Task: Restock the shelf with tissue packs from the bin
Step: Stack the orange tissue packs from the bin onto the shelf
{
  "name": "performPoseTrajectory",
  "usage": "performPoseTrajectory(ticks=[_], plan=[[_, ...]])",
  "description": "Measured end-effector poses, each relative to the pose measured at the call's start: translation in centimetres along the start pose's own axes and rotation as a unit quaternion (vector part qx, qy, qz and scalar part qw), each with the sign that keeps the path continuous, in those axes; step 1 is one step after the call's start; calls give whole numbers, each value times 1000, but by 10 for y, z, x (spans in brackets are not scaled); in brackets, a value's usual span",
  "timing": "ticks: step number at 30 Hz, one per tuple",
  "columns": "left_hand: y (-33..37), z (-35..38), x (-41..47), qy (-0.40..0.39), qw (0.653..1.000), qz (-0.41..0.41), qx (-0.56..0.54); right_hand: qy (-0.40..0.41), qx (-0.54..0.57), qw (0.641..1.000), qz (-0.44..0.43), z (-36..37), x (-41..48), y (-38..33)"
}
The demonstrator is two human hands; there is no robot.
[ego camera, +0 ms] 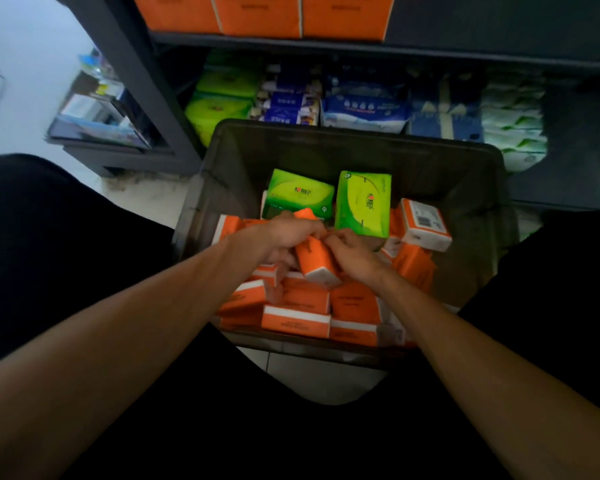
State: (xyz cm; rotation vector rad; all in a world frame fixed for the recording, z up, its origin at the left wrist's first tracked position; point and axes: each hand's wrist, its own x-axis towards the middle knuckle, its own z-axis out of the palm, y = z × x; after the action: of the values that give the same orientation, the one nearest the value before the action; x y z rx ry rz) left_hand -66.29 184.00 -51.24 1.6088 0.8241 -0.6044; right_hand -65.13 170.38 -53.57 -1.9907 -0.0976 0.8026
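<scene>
One orange-and-white wrapped tissue pack sat gripped over dark grey plastic bin: left hand curled round upper end, right hand pinched right side.

left grip + right grip — clasp orange pack | over bin | shelf behind

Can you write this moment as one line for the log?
phase: pick from bin | left hand: grips orange pack | right hand: grips same pack | bin: orange and green packs inside
</scene>
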Motion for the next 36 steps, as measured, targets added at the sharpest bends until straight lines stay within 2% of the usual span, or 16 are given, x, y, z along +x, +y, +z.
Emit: performPoseTrajectory(ticks=[3, 5, 8, 10, 11, 13, 16, 21, 24, 28, 36], plan=[[10, -6, -7, 56, 996, 48, -58, -30, 144, 984, 101, -3, -5, -10], [20, -10, -16, 63, 988, 76, -116, -49, 220, 966, 130, -9, -6, -14], [36, -15, -36, 47, 977, 98, -184, -35, 305, 950, 61, -17, -7, -23], [46, -20, -47, 40, 973, 118, -193, 63, 302, 951, -4, -25, -5, -32], [51, -22, -51, 42, 973, 138, -182, 118, 302, 945, -35, -31, -4, -38], [60, -28, -55, 46, 967, 182, -170, 175, 337, 923, -70, -45, -3, -50], [71, -31, -63, 18, 959, 221, -179, 184, 395, 894, -104, -68, -4, -64], [94, -28, -74, -26, 930, 276, -240, 150, 452, 863, -167, -96, -11, -86], [109, -25, -77, -31, 917, 319, -237, 130, 449, 863, -191, -104, -15, -99], [130, -23, -80, -20, 917, 340, -209, 165, 347, 901, -202, -115, -17, -109], [173, -22, -79, 28, 916, 388, -98, 241, 319, 886, -237, -146, -8, -132]])
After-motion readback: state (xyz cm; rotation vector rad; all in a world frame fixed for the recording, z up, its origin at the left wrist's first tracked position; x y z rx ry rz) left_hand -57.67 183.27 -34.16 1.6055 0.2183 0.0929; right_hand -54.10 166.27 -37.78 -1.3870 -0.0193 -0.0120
